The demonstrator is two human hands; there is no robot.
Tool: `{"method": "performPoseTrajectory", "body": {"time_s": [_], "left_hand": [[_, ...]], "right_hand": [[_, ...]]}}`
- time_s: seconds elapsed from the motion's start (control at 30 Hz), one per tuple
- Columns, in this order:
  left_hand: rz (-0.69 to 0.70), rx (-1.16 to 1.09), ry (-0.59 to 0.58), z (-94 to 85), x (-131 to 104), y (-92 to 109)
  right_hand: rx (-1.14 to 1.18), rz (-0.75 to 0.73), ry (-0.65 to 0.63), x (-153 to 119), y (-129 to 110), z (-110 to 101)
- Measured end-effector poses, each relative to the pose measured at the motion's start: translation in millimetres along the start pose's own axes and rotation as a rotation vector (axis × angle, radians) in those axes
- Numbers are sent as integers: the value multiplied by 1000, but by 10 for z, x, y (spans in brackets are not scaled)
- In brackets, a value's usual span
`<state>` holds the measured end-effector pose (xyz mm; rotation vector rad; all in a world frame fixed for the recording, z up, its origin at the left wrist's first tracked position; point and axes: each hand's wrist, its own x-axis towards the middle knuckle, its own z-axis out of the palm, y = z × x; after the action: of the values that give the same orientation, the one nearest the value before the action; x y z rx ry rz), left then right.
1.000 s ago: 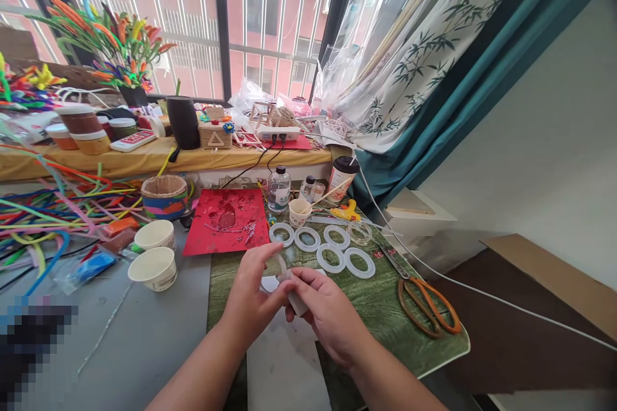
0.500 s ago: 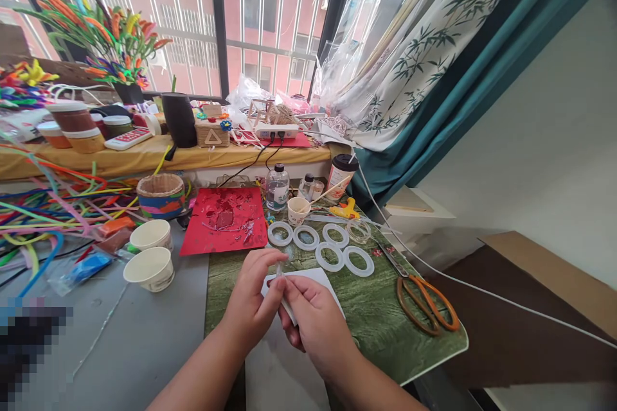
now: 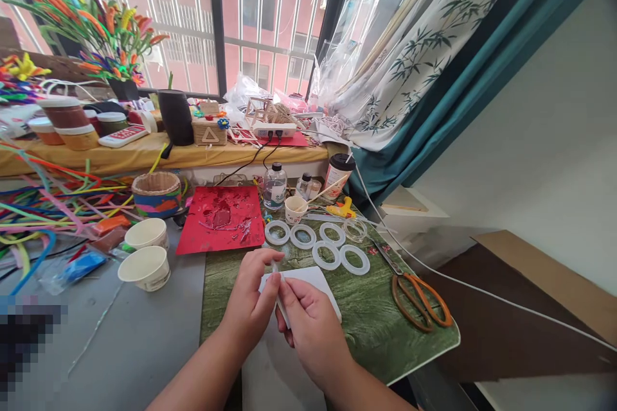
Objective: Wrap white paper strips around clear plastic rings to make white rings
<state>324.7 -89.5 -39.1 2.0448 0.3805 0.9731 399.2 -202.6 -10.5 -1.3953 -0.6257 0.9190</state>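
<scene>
Close together above a white board (image 3: 318,279), both hands grip one translucent whitish piece (image 3: 281,307). It is seen edge-on and mostly hidden by fingers, so its full shape cannot be told; its colour matches the rings. My left hand (image 3: 253,292) pinches its upper end between thumb and fingers. Lower down, my right hand (image 3: 308,314) holds it with the thumb on top and fingers curled underneath. Just beyond the hands lie several flat translucent white rings (image 3: 355,260) on the green mat (image 3: 376,314).
Orange-handled scissors (image 3: 421,302) lie right of the rings. Behind them are a yellow glue gun (image 3: 342,207), a paper cup (image 3: 295,209) with a stick, and a clear bottle (image 3: 275,186). A red sheet (image 3: 222,219) and paper cups (image 3: 144,268) are to the left.
The whole view has shifted slightly, so things sit a little further left. Both hands keep hold of the whitish piece, with only a small change in the left fingers.
</scene>
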Motion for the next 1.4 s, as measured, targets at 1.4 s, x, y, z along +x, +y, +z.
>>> {"method": "performPoseTrajectory", "body": {"time_s": [1.4], "left_hand": [[-151, -221, -70, 59, 5, -19]], "right_hand": [[-643, -516, -43, 1, 167, -155]]}}
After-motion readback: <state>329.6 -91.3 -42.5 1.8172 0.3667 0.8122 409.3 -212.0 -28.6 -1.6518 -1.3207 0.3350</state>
